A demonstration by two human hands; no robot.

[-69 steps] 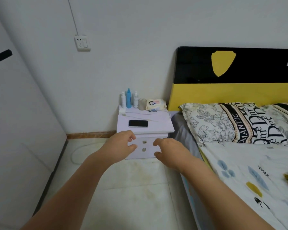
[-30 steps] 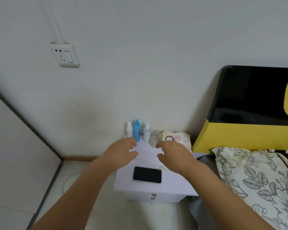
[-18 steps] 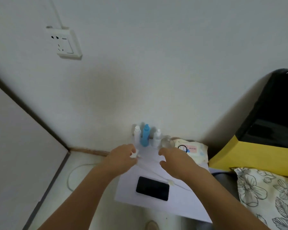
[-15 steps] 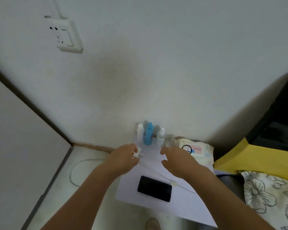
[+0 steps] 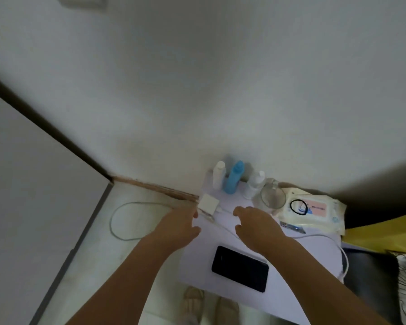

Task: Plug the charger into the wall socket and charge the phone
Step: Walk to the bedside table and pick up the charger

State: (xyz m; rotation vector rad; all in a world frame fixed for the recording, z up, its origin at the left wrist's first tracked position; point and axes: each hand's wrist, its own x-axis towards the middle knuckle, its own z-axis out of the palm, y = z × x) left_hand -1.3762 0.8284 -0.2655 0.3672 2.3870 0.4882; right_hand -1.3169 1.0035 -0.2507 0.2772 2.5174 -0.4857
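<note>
Both hands have neared the white charger (image 5: 208, 204); left hand (image 5: 178, 227) and right hand (image 5: 256, 227) hover unclenched, holding nothing. Phone (image 5: 240, 268) lies flat on the worktop (image 5: 298, 252), long axis running left-right.

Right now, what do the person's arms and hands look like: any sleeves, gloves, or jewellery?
Both forearms are bare right to the frame's bottom edge; no sleeves show. The left hand and right hand wear no gloves, and no watch, bracelet or ring is visible. Motion blur hides finer detail on the fingers.
</note>
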